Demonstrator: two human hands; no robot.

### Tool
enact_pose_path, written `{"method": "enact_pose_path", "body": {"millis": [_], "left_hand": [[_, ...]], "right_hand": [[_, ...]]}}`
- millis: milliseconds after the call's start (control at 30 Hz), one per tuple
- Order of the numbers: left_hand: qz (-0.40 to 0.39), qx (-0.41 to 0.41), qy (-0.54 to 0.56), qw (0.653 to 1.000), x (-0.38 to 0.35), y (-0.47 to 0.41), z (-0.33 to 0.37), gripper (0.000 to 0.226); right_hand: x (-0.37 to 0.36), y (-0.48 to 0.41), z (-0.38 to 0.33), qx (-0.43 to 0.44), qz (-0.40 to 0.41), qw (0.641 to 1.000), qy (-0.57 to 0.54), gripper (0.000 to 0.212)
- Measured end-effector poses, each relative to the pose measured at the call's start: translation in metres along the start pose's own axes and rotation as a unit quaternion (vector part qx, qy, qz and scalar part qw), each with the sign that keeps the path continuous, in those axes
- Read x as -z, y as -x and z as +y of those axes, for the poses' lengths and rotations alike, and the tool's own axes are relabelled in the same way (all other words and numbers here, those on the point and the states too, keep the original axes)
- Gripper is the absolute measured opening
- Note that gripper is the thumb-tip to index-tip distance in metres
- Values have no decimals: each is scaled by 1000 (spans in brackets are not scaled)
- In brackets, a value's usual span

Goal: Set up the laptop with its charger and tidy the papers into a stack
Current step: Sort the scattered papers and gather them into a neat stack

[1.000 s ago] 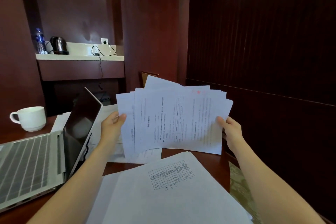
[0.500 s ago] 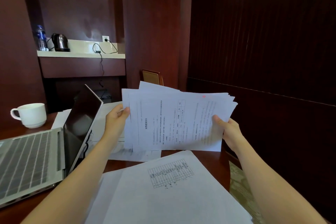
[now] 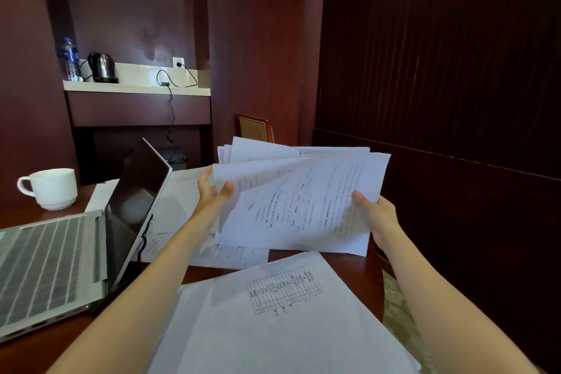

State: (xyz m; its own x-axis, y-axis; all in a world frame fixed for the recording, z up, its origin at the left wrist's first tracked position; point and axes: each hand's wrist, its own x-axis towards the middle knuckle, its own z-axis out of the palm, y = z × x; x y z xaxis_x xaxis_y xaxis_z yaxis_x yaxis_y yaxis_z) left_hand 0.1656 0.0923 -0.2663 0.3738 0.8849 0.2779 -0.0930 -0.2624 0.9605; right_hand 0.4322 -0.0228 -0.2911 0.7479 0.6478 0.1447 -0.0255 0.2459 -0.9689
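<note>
white printed papers (image 3: 300, 203) fanned, unevenly overlapping.

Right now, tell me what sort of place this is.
Probably a hotel room or meeting room: dark wood-panelled walls, a kettle and water bottle on a side shelf, and a desk with a laptop, cup and papers.

Fanned sheaf of white printed paper sheets (image 3: 303, 206): thin, matt, limp at the corners. Loose white paper sheets on the counter (image 3: 273, 328): same matt stock. Dark red-brown wooden counter (image 3: 33, 218): polished, faint sheen. Open silver laptop (image 3: 45, 264): matt, metal-look deck; glossy black screen showing reflections. White ceramic cup (image 3: 51, 188): glazed, smooth. Steel kettle (image 3: 103, 68): shiny metal. Clear plastic water bottle (image 3: 70, 59). Dark wooden wall panels (image 3: 258, 39): smooth and semi-gloss, ribbed at right. Pale shelf top (image 3: 136, 87): smooth, stone-like.
</note>
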Motion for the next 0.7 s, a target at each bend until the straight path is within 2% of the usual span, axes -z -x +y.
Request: {"method": "enact_pose_path", "body": {"millis": [100, 133, 233, 300, 467, 567, 667, 700], "left_hand": [[37, 40, 31, 998, 5, -15, -15, 87], [38, 45, 16, 998, 6, -20, -18, 81], [13, 46, -37, 998, 4, -22, -20, 83], [15, 47, -26, 998, 1, -22, -19, 78], [47, -12, -55, 997, -4, -21, -10, 32], [42, -14, -38, 998, -8, -17, -2, 29], [-49, 34, 97, 993, -12, -10, 10, 51], [-68, 36, 111, 991, -11, -10, 10, 57]], "right_hand": [[3, -1, 0, -2, 3, 1000, 2, 30], [4, 0, 0, -1, 0, 1000, 1, 30], [7, 1, 0, 1, -19, 1000, -2, 31], [8, 1, 0, -5, -25, 1000, -8, 31], [8, 4, -3, 22, -48, 999, 6, 19], [5, 2, -6, 36, -16, 999, 16, 17], [1, -1, -6, 19, 33, 999, 16, 19], [0, -2, -4, 15, 47, 999, 15, 22]]}}
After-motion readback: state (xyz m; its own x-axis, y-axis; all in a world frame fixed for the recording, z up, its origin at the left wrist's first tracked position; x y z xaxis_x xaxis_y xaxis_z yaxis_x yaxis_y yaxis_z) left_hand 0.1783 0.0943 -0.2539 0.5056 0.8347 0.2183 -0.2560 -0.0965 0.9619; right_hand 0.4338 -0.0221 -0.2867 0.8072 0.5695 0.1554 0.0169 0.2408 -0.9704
